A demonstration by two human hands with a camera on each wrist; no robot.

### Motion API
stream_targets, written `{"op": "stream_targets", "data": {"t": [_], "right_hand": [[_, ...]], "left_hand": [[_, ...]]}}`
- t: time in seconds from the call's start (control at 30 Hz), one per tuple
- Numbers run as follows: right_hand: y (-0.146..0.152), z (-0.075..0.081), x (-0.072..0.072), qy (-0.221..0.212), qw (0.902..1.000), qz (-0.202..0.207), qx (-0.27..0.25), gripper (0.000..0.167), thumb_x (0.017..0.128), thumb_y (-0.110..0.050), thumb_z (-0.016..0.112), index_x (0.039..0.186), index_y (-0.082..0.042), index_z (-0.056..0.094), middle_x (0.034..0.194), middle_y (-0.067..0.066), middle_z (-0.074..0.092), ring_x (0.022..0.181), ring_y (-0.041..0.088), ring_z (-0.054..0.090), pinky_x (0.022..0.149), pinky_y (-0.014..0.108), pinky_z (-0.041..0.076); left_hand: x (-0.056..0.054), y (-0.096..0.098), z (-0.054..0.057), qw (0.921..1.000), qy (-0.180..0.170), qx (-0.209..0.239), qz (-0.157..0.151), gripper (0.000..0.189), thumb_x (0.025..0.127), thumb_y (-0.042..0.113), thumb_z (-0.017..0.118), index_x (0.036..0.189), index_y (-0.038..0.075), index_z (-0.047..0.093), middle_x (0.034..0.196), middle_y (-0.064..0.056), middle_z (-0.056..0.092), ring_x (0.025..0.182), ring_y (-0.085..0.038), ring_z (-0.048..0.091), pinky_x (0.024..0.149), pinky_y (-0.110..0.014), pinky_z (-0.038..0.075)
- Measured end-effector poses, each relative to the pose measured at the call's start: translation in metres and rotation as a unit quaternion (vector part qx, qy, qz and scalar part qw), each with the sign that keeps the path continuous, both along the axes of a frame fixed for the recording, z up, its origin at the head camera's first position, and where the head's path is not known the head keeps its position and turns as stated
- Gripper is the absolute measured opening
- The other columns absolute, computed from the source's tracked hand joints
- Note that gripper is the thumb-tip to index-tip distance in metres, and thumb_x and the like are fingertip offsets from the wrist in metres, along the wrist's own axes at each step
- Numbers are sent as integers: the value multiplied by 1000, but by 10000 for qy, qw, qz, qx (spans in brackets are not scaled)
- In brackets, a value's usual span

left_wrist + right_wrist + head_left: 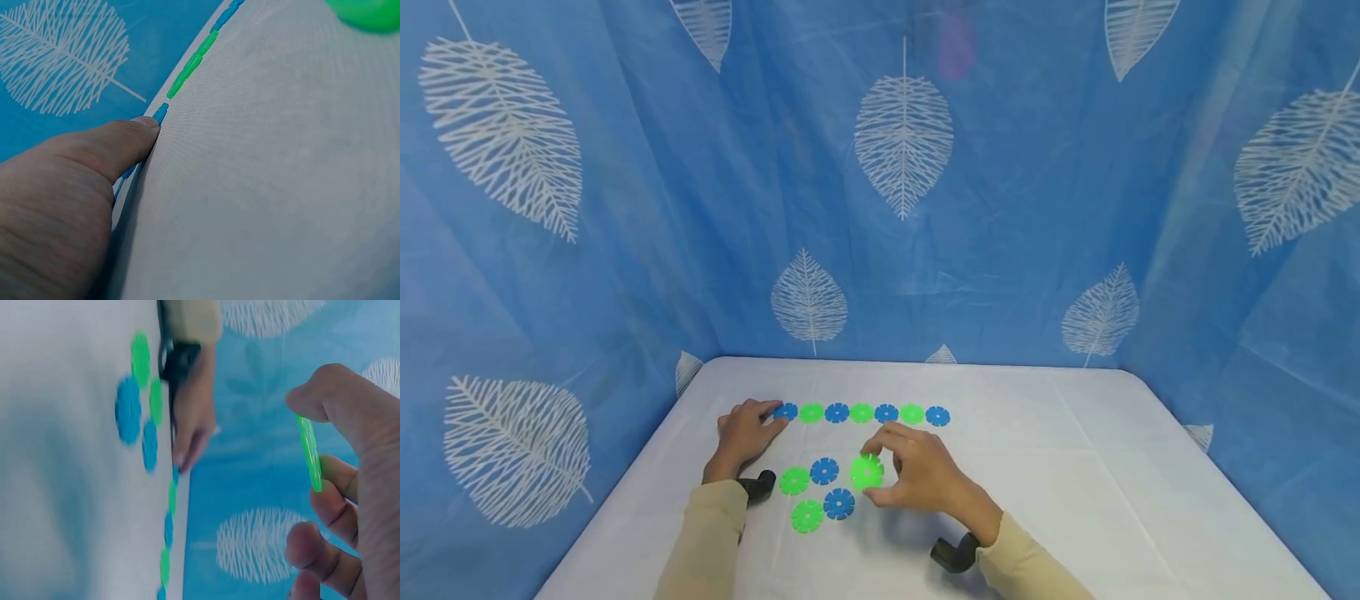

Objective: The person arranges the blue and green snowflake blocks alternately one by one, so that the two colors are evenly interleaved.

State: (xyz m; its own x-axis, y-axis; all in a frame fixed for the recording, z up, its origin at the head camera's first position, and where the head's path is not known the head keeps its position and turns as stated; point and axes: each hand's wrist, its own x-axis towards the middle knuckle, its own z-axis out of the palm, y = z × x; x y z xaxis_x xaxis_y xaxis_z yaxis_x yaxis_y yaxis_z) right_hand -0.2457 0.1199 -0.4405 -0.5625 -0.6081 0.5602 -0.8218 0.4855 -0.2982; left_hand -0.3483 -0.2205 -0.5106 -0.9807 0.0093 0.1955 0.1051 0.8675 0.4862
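Observation:
My right hand [921, 471] holds a green notched plastic disc [867, 472] by its rim, raised above the white table, between thumb and fingertips. In the right wrist view that green disc [310, 453] appears nearly edge-on. At the left end of a row of alternating blue and green discs, my left hand [747, 433] pinches a blue disc [786, 412] flat on the table, index finger and thumb on its edge. The left wrist view shows the thumb [128, 144] against this blue disc [161, 114]; the other fingers are hidden there.
The row continues rightward, with a green disc [812, 413] beside the pinched one and a blue disc [937, 416] at its right end. Nearer lie two loose green discs [807, 517] and two blue discs [838, 503]. A blue leaf-patterned curtain [1000, 208] surrounds the white table [1075, 500].

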Motion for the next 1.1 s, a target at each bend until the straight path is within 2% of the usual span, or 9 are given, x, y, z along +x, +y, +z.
{"op": "stream_targets", "data": {"t": [0.3, 0.47, 0.73, 0.97, 1.1], "right_hand": [[32, 8, -28, 381, 9962, -724, -285, 43, 68, -33, 90, 105, -22, 71, 95, -11, 63, 57, -5, 39, 51, 15, 36], [43, 4, -40, 462, 9909, -1175, -468, 42, 69, -31, 89, 105, -20, 71, 96, -9, 65, 59, -3, 42, 51, 17, 37], [66, -11, -61, -94, 9746, -2180, -500, 42, 70, -35, 88, 107, -22, 72, 98, -8, 66, 62, 2, 48, 54, 21, 41], [89, -17, -75, -540, 9635, -2612, -239, 43, 73, -39, 86, 110, -23, 71, 102, -6, 65, 62, 6, 48, 55, 26, 41], [98, -19, -82, -746, 9562, -2822, -223, 43, 74, -41, 85, 110, -22, 71, 104, -4, 66, 72, 16, 60, 58, 31, 44]], "left_hand": [[0, -4, 1, 10000, -24, 15, 0, 50, 94, 43, 67, 135, 17, 65, 127, -17, 64, 115, -36, 56, 91, -57, 30], [0, -5, 3, 10000, 21, 24, -27, 49, 94, 43, 67, 135, 16, 65, 125, -17, 64, 112, -36, 56, 89, -56, 30], [-2, -2, 1, 10000, -27, 17, -3, 50, 94, 43, 66, 135, 15, 65, 124, -17, 65, 113, -37, 56, 90, -57, 30], [-1, 0, 1, 10000, -6, 31, -4, 49, 93, 43, 67, 134, 16, 65, 124, -16, 65, 112, -36, 57, 89, -57, 31], [-2, 1, 0, 10000, -47, -6, 23, 50, 94, 44, 66, 135, 16, 64, 126, -16, 64, 114, -36, 56, 90, -57, 31]]}}
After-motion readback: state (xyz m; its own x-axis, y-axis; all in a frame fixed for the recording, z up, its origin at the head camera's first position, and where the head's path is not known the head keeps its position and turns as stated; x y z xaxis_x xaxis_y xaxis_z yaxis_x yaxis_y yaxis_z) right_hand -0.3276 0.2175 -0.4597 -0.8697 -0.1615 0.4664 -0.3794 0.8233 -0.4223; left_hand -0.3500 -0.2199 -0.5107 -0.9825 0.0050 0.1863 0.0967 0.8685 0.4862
